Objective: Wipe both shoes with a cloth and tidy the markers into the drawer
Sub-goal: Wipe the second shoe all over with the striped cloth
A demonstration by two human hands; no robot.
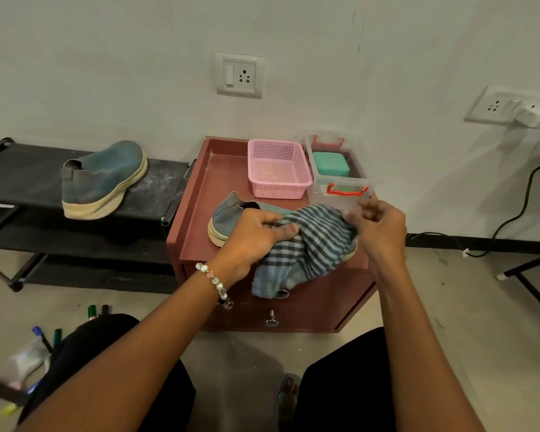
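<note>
At frame centre the striped cloth (317, 244) looks soft, woven and matt, bunched over a shoe (228, 218) of dull blue fabric with a rough, pale sole. The second shoe (102, 179), upper left, shows the same matt fabric, on a black rack (156, 190) with a dusty, scuffed surface. The cabinet (206, 194) has a smooth, faintly glossy reddish finish and shiny metal knobs (272, 319). The pink basket (278, 169) is perforated plastic; the box (343, 185) beside it clear plastic.

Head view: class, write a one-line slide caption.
Both hands, left and right, hold a striped cloth over a shoe.
</note>
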